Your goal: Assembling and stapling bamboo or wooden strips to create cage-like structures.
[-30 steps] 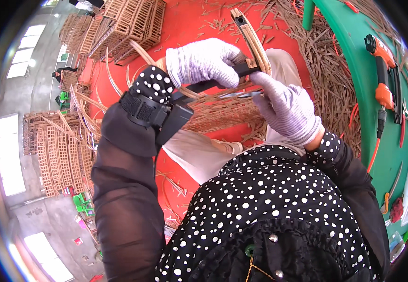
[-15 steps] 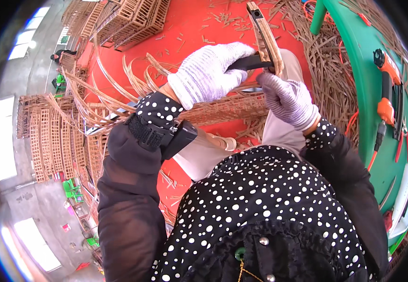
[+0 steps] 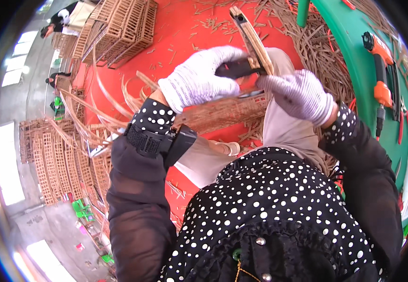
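My left hand (image 3: 199, 77), in a white knit glove, is closed around a black handle (image 3: 237, 69). From that handle rises a long, narrow wooden piece (image 3: 253, 41) with a dark slot and a hole near its top; its exact kind I cannot make out. Close to the lower end of the wooden piece is my right hand (image 3: 302, 94), gloved too, its fingers curled and partly smeared. What those fingertips pinch is hidden. Below both hands lies a slatted brown woven panel (image 3: 223, 115), and long loose bamboo-like strips (image 3: 110, 101) curve out beside my left wrist.
A green table (image 3: 349, 70) at the right bears an orange-and-black power tool (image 3: 380, 70) and red-handled pliers (image 3: 405, 123). Cut strips (image 3: 324, 51) lie heaped beside it. Slatted crates (image 3: 124, 33) stand at the far left, with a person (image 3: 65, 19) beyond them.
My right hand has shifted right and slightly down, its fingers smeared. The left hand and the wooden piece have moved a little left. A person has come into sight at the upper left.
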`<action>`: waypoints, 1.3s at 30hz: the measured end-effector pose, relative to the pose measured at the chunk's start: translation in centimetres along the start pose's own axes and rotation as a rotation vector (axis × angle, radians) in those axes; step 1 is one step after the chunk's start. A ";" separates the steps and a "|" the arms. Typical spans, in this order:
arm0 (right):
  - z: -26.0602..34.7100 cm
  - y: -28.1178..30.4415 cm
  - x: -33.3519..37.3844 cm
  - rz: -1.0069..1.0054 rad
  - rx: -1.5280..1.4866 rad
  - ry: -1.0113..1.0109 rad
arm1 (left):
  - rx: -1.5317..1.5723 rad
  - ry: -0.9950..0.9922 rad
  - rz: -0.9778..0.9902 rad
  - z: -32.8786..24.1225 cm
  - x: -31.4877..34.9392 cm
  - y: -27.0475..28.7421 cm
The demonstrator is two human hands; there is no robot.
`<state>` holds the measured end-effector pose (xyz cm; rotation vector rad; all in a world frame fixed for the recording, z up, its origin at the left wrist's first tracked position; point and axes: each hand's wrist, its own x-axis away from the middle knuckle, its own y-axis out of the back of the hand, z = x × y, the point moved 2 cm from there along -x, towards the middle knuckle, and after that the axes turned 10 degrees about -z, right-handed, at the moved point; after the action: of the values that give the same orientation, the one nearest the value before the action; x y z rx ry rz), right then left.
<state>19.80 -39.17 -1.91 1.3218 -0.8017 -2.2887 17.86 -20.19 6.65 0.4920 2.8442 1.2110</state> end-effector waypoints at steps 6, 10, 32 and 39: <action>3.4 0.3 1.2 0.010 -0.296 -0.343 | 0.115 0.063 0.134 0.4 -0.6 0.1; 6.0 1.2 1.0 0.041 -0.509 -0.680 | 0.233 0.105 0.201 0.5 -0.6 -0.2; 2.8 6.7 0.1 -0.115 -1.184 -0.573 | -0.597 -0.245 -0.474 0.3 -0.3 -2.6; -2.7 3.0 -11.9 -0.144 -1.227 -0.307 | -0.688 0.049 -0.574 1.0 -4.7 2.4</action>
<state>28.03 -35.39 6.77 0.4515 0.6334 -2.3535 23.16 -19.28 7.10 -0.3511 2.1157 1.8832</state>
